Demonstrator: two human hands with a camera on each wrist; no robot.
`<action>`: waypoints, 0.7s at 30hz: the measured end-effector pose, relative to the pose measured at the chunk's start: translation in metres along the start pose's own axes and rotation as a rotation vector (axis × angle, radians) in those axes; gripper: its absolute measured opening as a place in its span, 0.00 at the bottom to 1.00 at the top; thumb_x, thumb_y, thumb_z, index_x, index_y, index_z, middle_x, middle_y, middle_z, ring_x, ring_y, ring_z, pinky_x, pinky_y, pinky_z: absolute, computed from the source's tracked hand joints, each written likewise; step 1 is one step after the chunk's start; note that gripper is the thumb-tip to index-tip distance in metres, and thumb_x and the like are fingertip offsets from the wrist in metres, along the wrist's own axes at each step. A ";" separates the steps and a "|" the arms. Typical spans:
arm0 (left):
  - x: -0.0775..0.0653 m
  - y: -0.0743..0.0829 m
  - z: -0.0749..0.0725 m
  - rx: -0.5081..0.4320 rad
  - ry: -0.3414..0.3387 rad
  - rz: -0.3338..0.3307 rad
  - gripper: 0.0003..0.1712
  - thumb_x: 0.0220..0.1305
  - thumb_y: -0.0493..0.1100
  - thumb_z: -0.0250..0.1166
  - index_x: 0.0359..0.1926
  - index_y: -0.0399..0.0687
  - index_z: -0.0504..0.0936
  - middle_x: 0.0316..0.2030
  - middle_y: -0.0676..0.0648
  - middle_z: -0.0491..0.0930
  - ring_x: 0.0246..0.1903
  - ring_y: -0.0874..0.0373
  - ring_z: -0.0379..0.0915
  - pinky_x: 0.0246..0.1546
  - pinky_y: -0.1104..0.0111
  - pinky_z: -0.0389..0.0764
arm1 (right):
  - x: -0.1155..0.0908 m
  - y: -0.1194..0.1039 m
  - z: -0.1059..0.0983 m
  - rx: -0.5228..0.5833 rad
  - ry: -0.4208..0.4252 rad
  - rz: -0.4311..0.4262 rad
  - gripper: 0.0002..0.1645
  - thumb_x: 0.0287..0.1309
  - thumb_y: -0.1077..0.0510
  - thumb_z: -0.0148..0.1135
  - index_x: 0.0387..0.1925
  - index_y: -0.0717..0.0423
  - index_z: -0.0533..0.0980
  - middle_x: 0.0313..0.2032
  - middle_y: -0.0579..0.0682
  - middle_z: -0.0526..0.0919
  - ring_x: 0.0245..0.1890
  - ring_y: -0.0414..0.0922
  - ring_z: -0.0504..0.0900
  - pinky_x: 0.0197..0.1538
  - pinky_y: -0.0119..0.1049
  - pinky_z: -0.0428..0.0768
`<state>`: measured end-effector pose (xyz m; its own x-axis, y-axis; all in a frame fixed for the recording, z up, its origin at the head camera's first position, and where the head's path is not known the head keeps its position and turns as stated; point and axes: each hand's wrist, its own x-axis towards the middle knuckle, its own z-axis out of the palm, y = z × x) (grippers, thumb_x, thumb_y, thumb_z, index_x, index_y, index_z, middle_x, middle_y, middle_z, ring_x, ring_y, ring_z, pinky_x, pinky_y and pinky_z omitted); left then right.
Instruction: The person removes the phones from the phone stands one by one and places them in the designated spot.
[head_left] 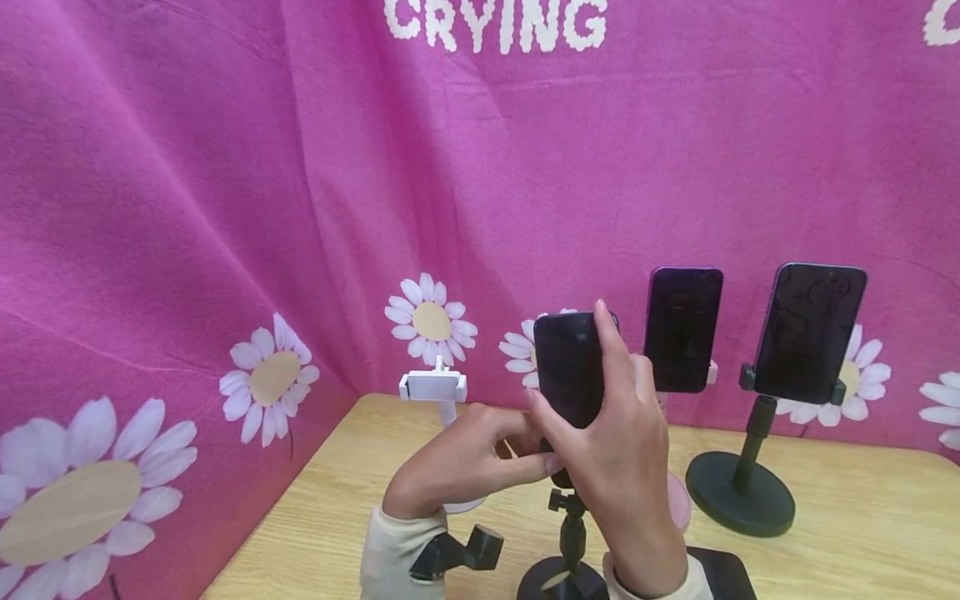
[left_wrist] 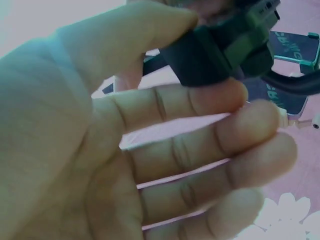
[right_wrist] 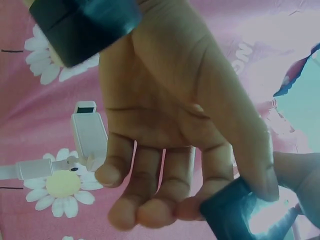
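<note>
A black phone (head_left: pixel 566 367) stands upright over a black desktop stand (head_left: pixel 572 533) with a round base. My right hand (head_left: pixel 626 442) grips the phone from the right, thumb across the lower screen and index finger along the right edge. At the phone's lower end, my left hand (head_left: pixel 480 454) pinches the stand's black clamp (left_wrist: pixel 200 60) between thumb and index finger; its other fingers (left_wrist: pixel 225 135) extend below. The right wrist view shows my right thumb at the edge of the glare-lit phone (right_wrist: pixel 227 207). My hands partly cover the clamp in the head view.
A white phone stand (head_left: pixel 433 385) is behind my left hand. To the right, a purple-edged phone (head_left: pixel 684 329) sits on a pink stand and another phone (head_left: pixel 810 333) on a black stand (head_left: pixel 741 493). A dark flat object (head_left: pixel 723 573) lies on the wooden table (head_left: pixel 322 492) by my right sleeve.
</note>
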<state>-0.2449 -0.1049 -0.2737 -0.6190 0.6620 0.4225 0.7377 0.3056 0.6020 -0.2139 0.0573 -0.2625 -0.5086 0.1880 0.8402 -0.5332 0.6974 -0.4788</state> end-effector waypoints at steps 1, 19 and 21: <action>0.000 -0.001 0.000 0.009 -0.001 0.015 0.07 0.63 0.52 0.66 0.31 0.57 0.83 0.20 0.61 0.77 0.22 0.67 0.71 0.26 0.72 0.75 | 0.000 0.000 0.000 0.005 0.005 -0.007 0.61 0.36 0.50 0.80 0.73 0.39 0.58 0.40 0.59 0.74 0.34 0.50 0.73 0.30 0.44 0.70; 0.003 -0.015 -0.001 -0.045 0.011 0.178 0.07 0.60 0.41 0.66 0.25 0.52 0.81 0.18 0.61 0.71 0.21 0.68 0.67 0.21 0.74 0.70 | -0.003 -0.001 0.003 0.130 0.113 -0.103 0.58 0.33 0.57 0.78 0.71 0.48 0.62 0.41 0.59 0.76 0.35 0.47 0.72 0.31 0.43 0.71; 0.002 -0.015 -0.003 -0.052 0.014 0.185 0.08 0.59 0.41 0.67 0.24 0.52 0.80 0.18 0.60 0.72 0.21 0.67 0.69 0.22 0.73 0.72 | -0.003 -0.001 0.003 0.132 0.115 -0.106 0.59 0.32 0.58 0.79 0.71 0.48 0.62 0.42 0.59 0.76 0.36 0.47 0.72 0.31 0.42 0.71</action>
<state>-0.2576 -0.1108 -0.2795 -0.4781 0.6942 0.5381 0.8244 0.1434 0.5475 -0.2141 0.0541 -0.2653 -0.3680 0.2016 0.9077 -0.6678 0.6220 -0.4089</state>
